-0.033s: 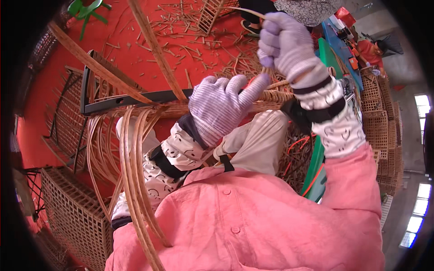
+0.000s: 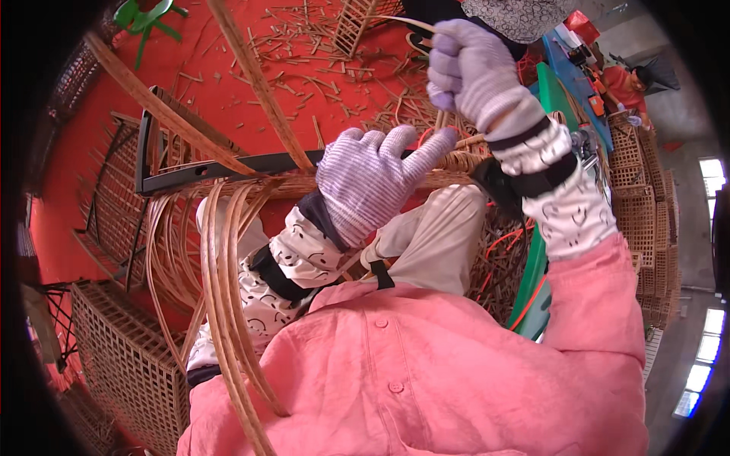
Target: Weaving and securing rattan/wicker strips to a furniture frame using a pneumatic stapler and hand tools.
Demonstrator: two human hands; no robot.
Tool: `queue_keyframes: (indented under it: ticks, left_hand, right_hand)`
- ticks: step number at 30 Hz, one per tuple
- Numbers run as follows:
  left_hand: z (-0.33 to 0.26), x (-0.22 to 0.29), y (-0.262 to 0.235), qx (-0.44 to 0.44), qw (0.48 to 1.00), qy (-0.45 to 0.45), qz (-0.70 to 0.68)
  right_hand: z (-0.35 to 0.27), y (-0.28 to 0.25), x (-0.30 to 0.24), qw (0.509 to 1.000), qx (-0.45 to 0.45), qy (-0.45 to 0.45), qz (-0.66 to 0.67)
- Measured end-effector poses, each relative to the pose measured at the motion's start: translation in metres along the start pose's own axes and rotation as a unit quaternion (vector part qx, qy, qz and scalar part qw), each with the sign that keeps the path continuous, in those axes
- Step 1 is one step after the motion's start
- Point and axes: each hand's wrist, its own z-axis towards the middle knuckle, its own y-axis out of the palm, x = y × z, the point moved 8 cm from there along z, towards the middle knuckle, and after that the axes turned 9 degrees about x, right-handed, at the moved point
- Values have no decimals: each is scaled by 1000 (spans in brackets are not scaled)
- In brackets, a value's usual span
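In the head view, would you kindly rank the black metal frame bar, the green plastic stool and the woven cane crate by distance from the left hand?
From the left hand:
1. Black metal frame bar, just to its left.
2. Woven cane crate, lower left.
3. Green plastic stool, top left; near the crate's distance, so this order is loose.

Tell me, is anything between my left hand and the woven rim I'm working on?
Nothing visible does. The left hand lies with its fingers right against the woven rim, while the right hand above it grips a thin cane strip.
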Motion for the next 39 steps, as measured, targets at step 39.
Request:
queue_keyframes:
  ticks: [39]
  left_hand:
    - [-85, -11, 66, -69, 787, -383, -478]
  right_hand:
    - [-48, -33, 52, 926, -159, -151, -306]
